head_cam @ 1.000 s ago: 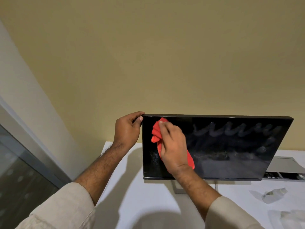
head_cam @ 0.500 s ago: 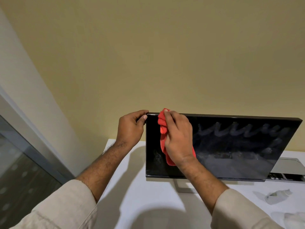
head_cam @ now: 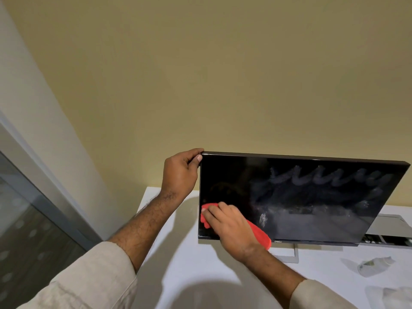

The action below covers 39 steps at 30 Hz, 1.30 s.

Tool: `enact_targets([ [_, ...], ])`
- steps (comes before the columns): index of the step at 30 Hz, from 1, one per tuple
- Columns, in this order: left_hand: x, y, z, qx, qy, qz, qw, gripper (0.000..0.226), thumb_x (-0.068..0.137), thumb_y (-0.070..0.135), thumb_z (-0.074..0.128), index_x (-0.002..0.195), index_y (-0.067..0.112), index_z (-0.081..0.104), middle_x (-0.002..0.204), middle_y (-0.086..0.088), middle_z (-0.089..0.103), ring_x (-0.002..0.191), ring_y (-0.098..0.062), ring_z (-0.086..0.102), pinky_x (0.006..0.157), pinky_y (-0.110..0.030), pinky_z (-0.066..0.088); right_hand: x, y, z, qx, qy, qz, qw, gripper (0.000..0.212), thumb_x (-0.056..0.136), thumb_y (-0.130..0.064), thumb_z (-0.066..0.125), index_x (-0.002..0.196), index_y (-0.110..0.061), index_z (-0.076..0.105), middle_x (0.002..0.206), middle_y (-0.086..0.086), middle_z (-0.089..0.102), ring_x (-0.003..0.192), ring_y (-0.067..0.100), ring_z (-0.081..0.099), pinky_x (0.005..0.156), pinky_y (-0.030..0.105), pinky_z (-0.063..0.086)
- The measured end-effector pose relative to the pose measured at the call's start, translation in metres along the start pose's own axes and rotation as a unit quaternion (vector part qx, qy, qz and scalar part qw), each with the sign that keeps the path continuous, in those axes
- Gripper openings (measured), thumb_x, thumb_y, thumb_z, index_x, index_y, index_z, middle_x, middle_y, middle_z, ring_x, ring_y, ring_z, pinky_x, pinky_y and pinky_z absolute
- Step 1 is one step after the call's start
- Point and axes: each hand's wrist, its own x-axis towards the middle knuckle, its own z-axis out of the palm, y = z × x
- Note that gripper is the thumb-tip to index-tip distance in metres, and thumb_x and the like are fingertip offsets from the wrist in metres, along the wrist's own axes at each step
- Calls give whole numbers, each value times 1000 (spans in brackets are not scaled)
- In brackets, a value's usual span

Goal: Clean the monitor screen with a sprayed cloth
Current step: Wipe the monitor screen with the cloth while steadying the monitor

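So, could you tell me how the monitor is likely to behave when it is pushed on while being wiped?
The monitor looks thin and sits on a narrow stand, so it may tilt or rock. The left hand grips its top corner, probably to steady it. The right hand presses the red cloth low on the screen, so light pressure seems wise.

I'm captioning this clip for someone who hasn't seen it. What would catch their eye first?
The bright red cloth, pressed by the right hand against the lower left corner of the black flat monitor screen. Next, the greyish looping smears across the screen's right half, while the left hand grips its top left corner.
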Motion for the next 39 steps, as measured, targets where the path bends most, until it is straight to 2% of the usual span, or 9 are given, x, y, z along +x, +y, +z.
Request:
enact_targets([
  [6,-1,-2,0,28,2,23,999,21,91,10,61,108,14,74,96,5,74,87,-10,69,84,-21,53,60,22,-57,91,251,159,950,56,81,-2,64,136,-2,53,127,14,58,99,32,55,82,42,46],
  [10,1,-3,-1,34,6,26,999,21,91,9,62,108,14,74,98,1,75,89,-12,70,86,-24,53,63,14,-46,40,217,105,970,65,72,0,66,135,-3,53,129,12,55,105,33,50,80,43,46],
  [18,0,-3,-3,37,0,28,999,22,91,11,63,109,15,73,93,8,72,86,-10,70,83,-21,53,6,-11,4,-34,-29,-24,999,47,80,-18,47,126,-14,56,115,-1,56,99,23,49,76,32,43],
  [23,0,-2,-2,43,3,35,998,21,91,10,63,109,15,74,90,10,71,82,-9,69,80,-17,52,23,0,-21,69,95,65,991,56,74,-2,65,128,-7,57,119,6,58,91,28,53,70,39,46],
  [26,0,-2,-2,40,-4,39,998,21,91,9,63,108,14,74,91,12,70,80,-5,68,79,-13,51,56,14,-55,105,231,138,957,55,77,-1,59,132,-1,56,125,13,59,96,32,55,77,40,46],
  [28,1,-1,-4,36,-10,41,998,21,91,8,63,107,14,74,93,14,70,83,-2,68,81,-12,51,71,17,-65,92,248,145,953,54,78,-1,61,132,-3,56,126,11,59,103,30,53,81,39,43],
  [31,3,-2,-4,27,-7,28,999,21,90,7,63,107,12,74,95,12,70,86,0,68,81,-7,48,68,11,-51,51,200,82,975,56,76,-2,66,132,-3,56,126,10,59,104,31,53,77,40,43],
  [35,2,-3,-3,9,-9,6,1000,21,90,7,63,108,11,73,92,9,71,73,13,65,75,-7,49,37,-3,-14,-28,71,4,997,51,80,-9,46,130,-5,55,120,6,59,101,28,49,75,35,34],
  [39,1,-2,-3,10,-8,1,1000,21,91,7,62,108,11,73,88,11,70,70,14,64,74,-5,48,-3,-13,17,-29,-58,-31,997,45,81,-15,33,116,-14,61,106,-4,57,94,22,48,73,33,43],
])
